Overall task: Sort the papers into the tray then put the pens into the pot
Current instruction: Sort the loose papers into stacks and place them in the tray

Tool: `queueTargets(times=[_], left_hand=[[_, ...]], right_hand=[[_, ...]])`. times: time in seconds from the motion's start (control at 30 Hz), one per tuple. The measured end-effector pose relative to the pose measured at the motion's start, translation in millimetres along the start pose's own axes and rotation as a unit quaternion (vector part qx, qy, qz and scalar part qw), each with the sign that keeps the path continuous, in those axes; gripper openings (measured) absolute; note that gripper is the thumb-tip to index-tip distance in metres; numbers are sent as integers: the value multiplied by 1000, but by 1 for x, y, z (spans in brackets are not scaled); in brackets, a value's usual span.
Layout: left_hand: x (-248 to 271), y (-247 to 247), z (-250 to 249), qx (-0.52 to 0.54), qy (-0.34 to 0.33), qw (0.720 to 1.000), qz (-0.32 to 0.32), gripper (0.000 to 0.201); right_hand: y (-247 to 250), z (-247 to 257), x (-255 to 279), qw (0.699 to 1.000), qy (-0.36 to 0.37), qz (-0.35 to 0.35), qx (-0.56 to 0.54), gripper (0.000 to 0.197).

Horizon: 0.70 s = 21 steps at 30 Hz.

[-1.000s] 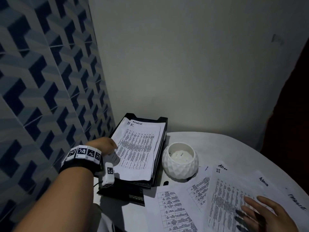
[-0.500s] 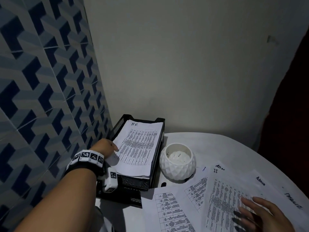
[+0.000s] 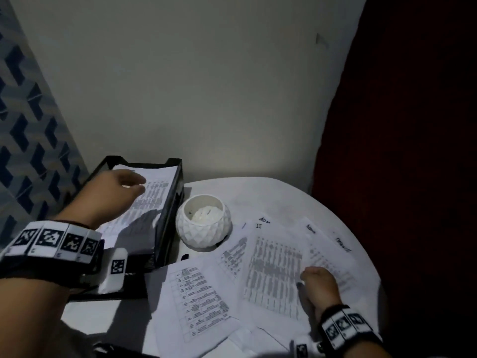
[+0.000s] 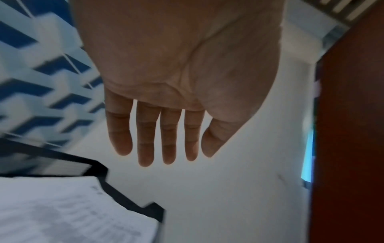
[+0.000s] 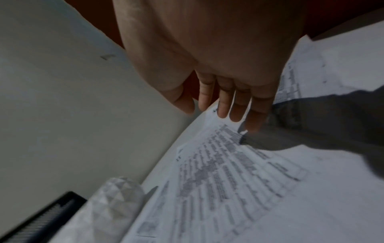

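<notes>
Left hand hovers over the black tray, palm down, fingers straight and spread, holding nothing; left wrist view shows clear air between fingertips and the printed sheet in the tray. Right hand at about 5 o'clock on the table, fingers extended down onto the loose papers, fingertips touching or just above the top sheet, cannot tell which; not gripping anything. Both wrists wear black bands with white coded markers.

Table is white, round-edged, dimly lit. Tray sits at 9–10 o'clock against the wall corner, mesh sides, stacked tiers, top tier holding sheets with printed tables. White faceted pot just beside the tray's right edge, near table centre, upright, with something pale inside, too dim to identify. A small dark object pokes out from under the papers just below the pot, between pot and tray; cannot tell what it is.

Loose papers fan across 3 to 6 o'clock, overlapping, each with dense printed grids and handwritten labels at the top corners, text blurred. One sheet lies at 6 o'clock, tilted, partly under the others.

Room: plain grey-white wall behind, blue geometric patterned wall at 9 o'clock, dark red surface at 3 o'clock.
</notes>
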<state>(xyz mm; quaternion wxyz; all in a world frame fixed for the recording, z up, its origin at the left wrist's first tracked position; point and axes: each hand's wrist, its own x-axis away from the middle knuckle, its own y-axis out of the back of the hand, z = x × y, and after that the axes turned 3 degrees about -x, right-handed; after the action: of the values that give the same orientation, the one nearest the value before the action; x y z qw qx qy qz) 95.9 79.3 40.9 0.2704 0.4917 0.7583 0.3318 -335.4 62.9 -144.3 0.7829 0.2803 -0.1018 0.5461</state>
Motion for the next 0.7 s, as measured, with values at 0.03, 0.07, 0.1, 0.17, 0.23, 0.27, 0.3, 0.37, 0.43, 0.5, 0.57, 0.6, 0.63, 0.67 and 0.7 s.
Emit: queueTargets(times=[0.03,0.07,0.1,0.17,0.23,0.27,0.3,0.37,0.43,0.5,0.57,0.6,0.63,0.67,0.7], left_hand=[[8,-9,-16,16,-18,1000,7,11],[16,-18,-29,23,-32,999,18,9],[22,-28,-38,26,-42,998,32,8],[36,-49,-53,29,-50,996,63,9],[48,-69,-60,25,-56,994,86,8],[54,-79,-61,17,-58,993,98,7],[59,-87,-59,8,-56,992,112,6],[64,-101,-51,-3,-46,989,141,5],[64,-108,-44,-7,-36,987,159,5],[63,-112,-40,-3,-30,985,171,6],[60,-114,-40,2,-31,984,178,8],[59,-115,-40,5,-31,983,181,7],[59,-116,-41,11,-30,983,182,7],[57,-117,-42,18,-27,983,182,7],[56,-118,-43,26,-27,983,178,8]], right_hand=[[1,-9,-5,999,-1,0,39,4],[2,-23,-16,996,-2,0,84,15],[1,-34,-24,992,-7,-1,126,25],[-2,-47,-28,979,-6,-19,203,52],[-8,-49,-18,966,-1,-41,254,84],[-11,-55,-19,960,8,-46,275,94],[-13,-57,-18,955,13,-49,291,100],[-15,-59,-15,957,21,-43,287,103],[-15,-60,-17,965,24,-44,257,97],[-12,-53,-20,974,31,-50,219,73],[-7,-43,-23,984,33,-55,165,52],[-4,-35,-22,989,37,-58,129,45],[0,-25,-19,993,46,-59,96,36],[3,-14,-14,994,63,-59,70,28],[7,0,-9,994,82,-56,40,25]])
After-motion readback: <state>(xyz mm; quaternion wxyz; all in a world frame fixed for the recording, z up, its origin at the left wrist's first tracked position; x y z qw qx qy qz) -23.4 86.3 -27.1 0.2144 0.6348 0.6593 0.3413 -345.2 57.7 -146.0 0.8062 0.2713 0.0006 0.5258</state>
